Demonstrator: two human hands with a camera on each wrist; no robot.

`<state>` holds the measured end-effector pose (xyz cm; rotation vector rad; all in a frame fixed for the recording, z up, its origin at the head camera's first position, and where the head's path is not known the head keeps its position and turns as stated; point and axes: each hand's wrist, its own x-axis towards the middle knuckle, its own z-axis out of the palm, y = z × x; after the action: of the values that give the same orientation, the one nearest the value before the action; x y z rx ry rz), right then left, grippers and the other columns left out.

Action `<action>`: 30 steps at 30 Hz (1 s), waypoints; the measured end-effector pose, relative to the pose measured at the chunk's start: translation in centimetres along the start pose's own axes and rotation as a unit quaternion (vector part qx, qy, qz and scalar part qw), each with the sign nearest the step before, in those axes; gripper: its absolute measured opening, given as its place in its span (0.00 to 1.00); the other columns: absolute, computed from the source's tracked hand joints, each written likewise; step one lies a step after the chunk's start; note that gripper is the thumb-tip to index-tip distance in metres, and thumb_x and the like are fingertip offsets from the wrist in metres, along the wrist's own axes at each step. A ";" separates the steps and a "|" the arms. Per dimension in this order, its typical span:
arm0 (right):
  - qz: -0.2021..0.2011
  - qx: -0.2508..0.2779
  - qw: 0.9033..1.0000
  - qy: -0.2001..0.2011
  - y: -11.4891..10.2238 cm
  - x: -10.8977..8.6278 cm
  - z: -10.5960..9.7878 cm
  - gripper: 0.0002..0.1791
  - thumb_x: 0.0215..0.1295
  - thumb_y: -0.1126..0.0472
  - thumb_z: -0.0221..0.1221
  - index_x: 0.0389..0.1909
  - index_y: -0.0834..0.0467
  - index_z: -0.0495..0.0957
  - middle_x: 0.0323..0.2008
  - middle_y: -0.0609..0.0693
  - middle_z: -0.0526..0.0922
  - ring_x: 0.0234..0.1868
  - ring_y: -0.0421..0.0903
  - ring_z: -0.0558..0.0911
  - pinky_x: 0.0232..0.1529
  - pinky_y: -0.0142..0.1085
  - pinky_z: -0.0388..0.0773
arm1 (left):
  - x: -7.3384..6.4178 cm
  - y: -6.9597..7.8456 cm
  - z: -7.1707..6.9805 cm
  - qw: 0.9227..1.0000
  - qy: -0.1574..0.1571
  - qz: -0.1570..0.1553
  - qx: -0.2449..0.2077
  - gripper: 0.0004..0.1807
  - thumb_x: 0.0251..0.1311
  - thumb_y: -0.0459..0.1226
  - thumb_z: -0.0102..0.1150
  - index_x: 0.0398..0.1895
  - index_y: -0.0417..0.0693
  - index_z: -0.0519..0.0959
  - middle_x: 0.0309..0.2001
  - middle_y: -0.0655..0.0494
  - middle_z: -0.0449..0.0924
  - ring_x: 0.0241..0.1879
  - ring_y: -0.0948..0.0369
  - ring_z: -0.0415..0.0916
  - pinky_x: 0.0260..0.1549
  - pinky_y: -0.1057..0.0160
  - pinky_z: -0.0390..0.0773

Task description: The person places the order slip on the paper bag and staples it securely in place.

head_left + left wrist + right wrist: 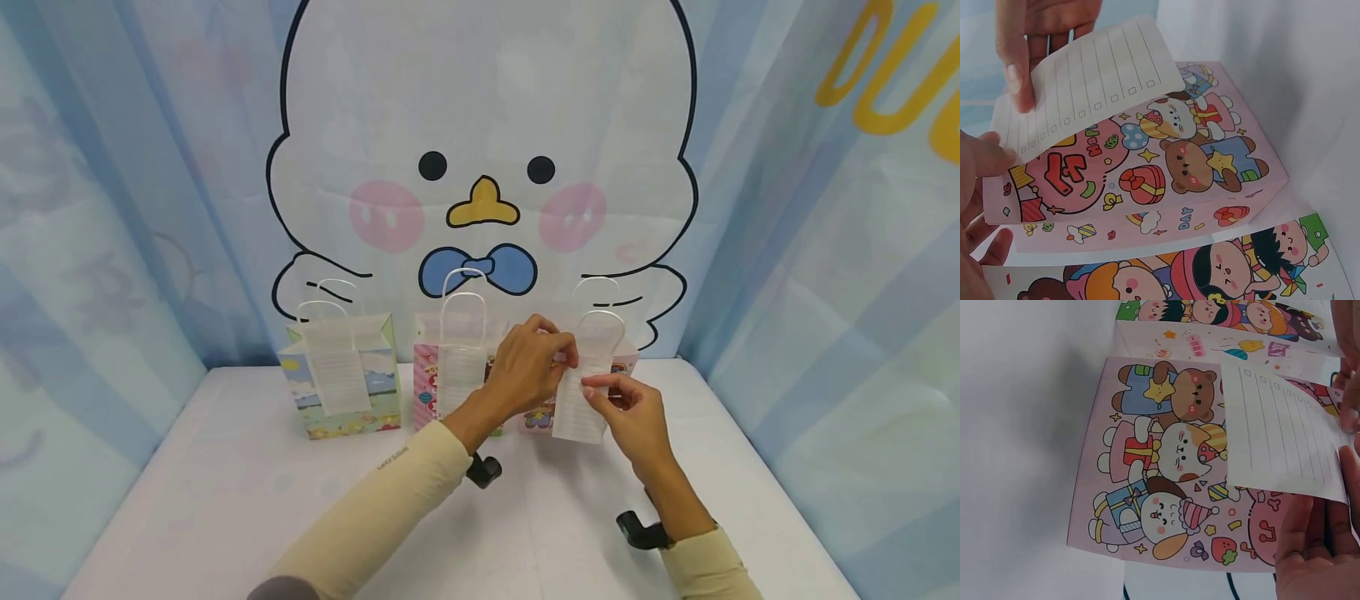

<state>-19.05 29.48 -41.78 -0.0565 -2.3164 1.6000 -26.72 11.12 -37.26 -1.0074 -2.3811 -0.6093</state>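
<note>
On the right stands a pink paper gift bag (538,417) printed with a bear, a cat and a dog, with white handles. A white lined checklist sheet (581,417) hangs over its front, its lower part lifted off the bag in both wrist views. My left hand (528,367) pinches the sheet's upper edge at the bag's rim, thumb in front. Lower on the right side, my right hand (633,412) holds the sheet (1275,437) between thumb and fingers, some fingers behind it. The bag's printed animals (1204,165) show below the sheet in the left wrist view.
To the left stand a middle gift bag (426,387) with a sheet (459,379) on its front and a blue-green gift bag (384,375) with another sheet (341,383). All rest on a white table (225,508) before a printed curtain (480,92).
</note>
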 end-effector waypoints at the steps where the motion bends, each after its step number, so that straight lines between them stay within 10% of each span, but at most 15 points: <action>1: 0.000 0.001 1.000 -0.001 0.0 0.0 0.0 0.15 0.74 0.57 0.67 0.52 0.64 0.87 0.51 0.56 0.86 0.44 0.43 0.84 0.47 0.27 0.83 | 0.0 0.0 0.0 1.000 0.001 0.000 -0.001 0.06 0.68 0.37 0.68 0.34 0.61 0.86 0.40 0.65 0.90 0.55 0.61 0.78 0.51 0.63 0.78; 17: -0.017 -0.118 0.993 0.020 1.3 -1.8 -3.1 0.15 0.72 0.55 0.68 0.53 0.58 0.86 0.53 0.57 0.88 0.47 0.35 0.82 0.49 0.22 0.77 | 0.1 -0.3 0.3 1.000 0.016 0.005 -0.017 0.07 0.69 0.35 0.66 0.34 0.60 0.86 0.38 0.65 0.90 0.53 0.61 0.79 0.48 0.62 0.77; 30: -0.015 -0.314 0.949 -0.013 4.0 -5.4 -8.1 0.26 0.62 0.46 0.76 0.58 0.51 0.84 0.57 0.52 0.88 0.53 0.52 0.85 0.46 0.24 0.80 | 0.1 -0.2 0.3 1.000 0.017 0.002 -0.013 0.07 0.68 0.35 0.67 0.34 0.59 0.87 0.38 0.65 0.90 0.53 0.61 0.78 0.46 0.63 0.76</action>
<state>-12.19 37.12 -44.14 -0.1436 -2.7329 0.7920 -26.98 11.22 -37.47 -1.0049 -2.3466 -0.6536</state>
